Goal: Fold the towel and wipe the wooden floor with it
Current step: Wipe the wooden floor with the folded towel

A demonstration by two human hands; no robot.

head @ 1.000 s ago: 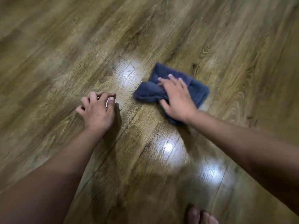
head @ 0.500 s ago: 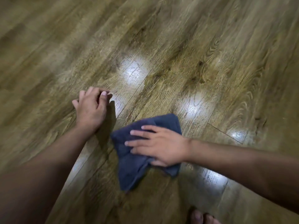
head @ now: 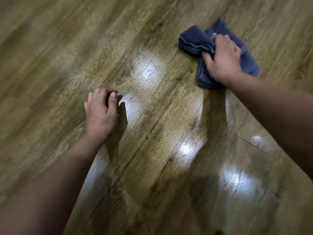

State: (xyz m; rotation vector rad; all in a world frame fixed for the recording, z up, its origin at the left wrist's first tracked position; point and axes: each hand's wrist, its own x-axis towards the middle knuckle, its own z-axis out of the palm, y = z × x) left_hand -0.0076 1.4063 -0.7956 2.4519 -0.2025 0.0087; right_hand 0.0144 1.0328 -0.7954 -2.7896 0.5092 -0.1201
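A dark blue towel (head: pixel 194 40), bunched and folded, lies on the wooden floor (head: pixel 67 48) at the upper right. My right hand (head: pixel 221 60) presses down on it, fingers curled into the cloth and thumb hooked under a fold. My left hand (head: pixel 101 112) rests on the bare floor at centre left, fingers curled under, propping me up with nothing in it. The two hands are well apart.
Glossy brown planks run diagonally and fill the whole view. Bright ceiling-light reflections (head: pixel 147 68) shine between the hands and toward the lower right. Shadows of both arms fall on the floor.
My right hand has swept the towel from near my left hand, far out to the upper right. The towel is more bunched. My left hand has stayed planted.
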